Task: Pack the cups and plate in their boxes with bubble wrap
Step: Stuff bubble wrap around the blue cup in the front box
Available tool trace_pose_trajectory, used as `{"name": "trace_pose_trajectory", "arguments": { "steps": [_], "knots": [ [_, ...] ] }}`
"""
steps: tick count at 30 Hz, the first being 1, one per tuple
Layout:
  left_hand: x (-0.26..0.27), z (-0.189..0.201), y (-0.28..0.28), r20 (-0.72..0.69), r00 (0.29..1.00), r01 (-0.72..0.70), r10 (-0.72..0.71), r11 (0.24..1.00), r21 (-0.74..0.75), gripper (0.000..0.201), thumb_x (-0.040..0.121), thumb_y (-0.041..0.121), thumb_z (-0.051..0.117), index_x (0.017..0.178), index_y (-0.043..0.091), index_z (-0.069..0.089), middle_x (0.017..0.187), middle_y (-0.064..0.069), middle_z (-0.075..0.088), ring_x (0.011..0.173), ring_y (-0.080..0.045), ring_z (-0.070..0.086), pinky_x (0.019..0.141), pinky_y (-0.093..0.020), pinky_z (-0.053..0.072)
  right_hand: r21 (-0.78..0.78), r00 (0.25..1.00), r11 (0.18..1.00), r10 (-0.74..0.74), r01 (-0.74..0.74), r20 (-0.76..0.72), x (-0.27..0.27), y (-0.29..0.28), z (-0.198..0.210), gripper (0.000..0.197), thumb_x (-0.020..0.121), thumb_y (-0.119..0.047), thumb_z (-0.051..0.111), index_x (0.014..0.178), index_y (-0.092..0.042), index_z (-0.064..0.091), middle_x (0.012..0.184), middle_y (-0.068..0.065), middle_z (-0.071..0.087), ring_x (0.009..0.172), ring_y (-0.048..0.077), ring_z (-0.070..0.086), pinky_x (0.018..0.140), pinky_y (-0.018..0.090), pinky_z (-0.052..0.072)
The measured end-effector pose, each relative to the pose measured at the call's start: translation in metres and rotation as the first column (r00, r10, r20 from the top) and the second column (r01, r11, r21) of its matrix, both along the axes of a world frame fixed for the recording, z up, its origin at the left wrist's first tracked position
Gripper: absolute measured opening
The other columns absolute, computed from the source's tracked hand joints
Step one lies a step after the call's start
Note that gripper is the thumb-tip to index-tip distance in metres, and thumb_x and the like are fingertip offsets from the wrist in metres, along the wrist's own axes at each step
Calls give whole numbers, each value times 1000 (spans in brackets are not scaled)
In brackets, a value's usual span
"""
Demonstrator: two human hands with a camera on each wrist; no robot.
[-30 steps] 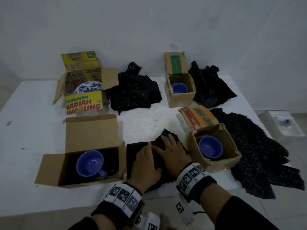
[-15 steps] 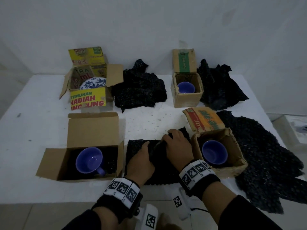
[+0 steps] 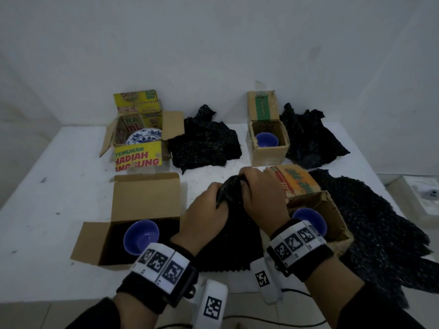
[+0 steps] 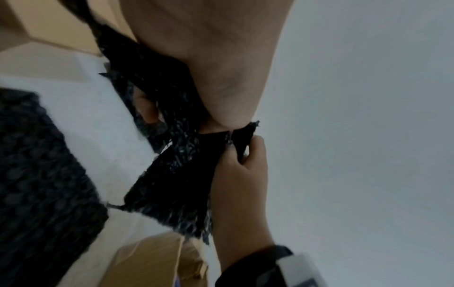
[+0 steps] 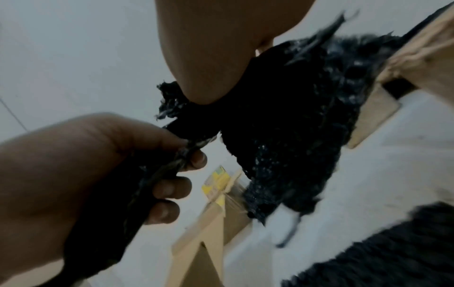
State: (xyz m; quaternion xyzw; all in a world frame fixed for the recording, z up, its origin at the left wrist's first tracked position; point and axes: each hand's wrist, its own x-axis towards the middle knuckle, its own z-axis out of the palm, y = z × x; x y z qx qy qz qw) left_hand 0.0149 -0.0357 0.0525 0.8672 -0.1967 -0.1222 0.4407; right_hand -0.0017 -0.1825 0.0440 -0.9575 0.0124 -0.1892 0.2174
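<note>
A black bubble wrap sheet lies on the white table between the two near boxes. My left hand and right hand both grip its bunched far edge, lifted off the table. The right wrist view shows the left hand's fingers curled round the wrap. A blue cup sits in the near-left brown box. Another blue cup sits in the near-right box. A third cup is in the far-right box. A blue-patterned plate stands in the yellow box.
Three more black bubble wrap sheets lie on the table: one beside the yellow box, one right of the far box, a large one hanging over the right edge. A white object sits on the floor at right.
Both hands went from lying flat on the sheet to curling round its far edge and bunching it upward. The head view has shifted slightly.
</note>
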Motion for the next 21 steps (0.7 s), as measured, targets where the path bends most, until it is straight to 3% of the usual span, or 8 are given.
{"name": "trace_pose_trajectory", "arguments": {
  "steps": [2, 4, 6, 10, 14, 18, 21],
  "knots": [
    [10, 16, 17, -6, 1000, -11, 11, 999, -51, 17, 92, 21, 49, 106, 29, 44, 81, 0, 58, 70, -22, 57, 57, -36, 40, 112, 997, 992, 51, -57, 53, 4, 7, 13, 28, 90, -28, 33, 104, -17, 55, 86, 5, 61, 71, 27, 58, 63, 43, 49],
    [20, 26, 38, -9, 999, -46, 45, 992, -119, 24, 89, 19, 55, 104, 33, 41, 84, 1, 56, 72, -24, 59, 62, -44, 48, 173, 988, 979, 82, -104, 134, 8, 19, 23, 24, 91, -23, 38, 107, -18, 55, 91, 5, 60, 76, 25, 59, 61, 45, 49],
    [28, 30, 63, 51, 995, -80, 89, 982, -170, 29, 85, 12, 59, 91, 33, 41, 85, 3, 53, 76, -23, 58, 67, -48, 50, 215, 975, 968, 86, -131, 206, 10, 37, 32, 20, 88, -16, 45, 102, -16, 58, 89, 5, 61, 79, 24, 58, 63, 43, 48],
    [40, 26, 114, 147, 979, -115, 143, 976, -182, 29, 77, -5, 59, 75, 20, 45, 79, 8, 54, 74, -7, 52, 65, -35, 42, 368, 984, 919, 88, -141, 158, 12, 85, 39, 18, 81, -3, 53, 91, -15, 63, 84, 8, 60, 80, 21, 54, 70, 37, 46],
    [45, 7, 160, 162, 962, -211, 221, 974, -77, 31, 71, -4, 64, 68, 25, 54, 78, 8, 62, 67, -14, 56, 60, -30, 44, 446, 999, 895, 48, -31, -25, 14, 132, 33, 24, 78, 0, 54, 87, -18, 68, 89, 10, 58, 82, 22, 55, 76, 29, 45],
    [47, -19, 190, 131, 968, -219, 213, 975, 31, 24, 73, 2, 66, 74, 26, 63, 88, 3, 67, 80, -16, 61, 70, -27, 48, 357, 991, 932, -22, 69, -134, 14, 167, 18, 26, 80, -3, 52, 88, -19, 72, 89, 9, 50, 79, 26, 55, 71, 28, 41],
    [45, -34, 203, 98, 980, -175, 172, 984, 24, 19, 82, 9, 64, 90, 25, 67, 93, 11, 66, 82, -2, 59, 69, -4, 41, 206, 970, 972, -61, 111, -235, 12, 180, 2, 27, 86, -7, 48, 93, -17, 72, 94, 10, 47, 76, 31, 55, 68, 34, 47]
  ]
}}
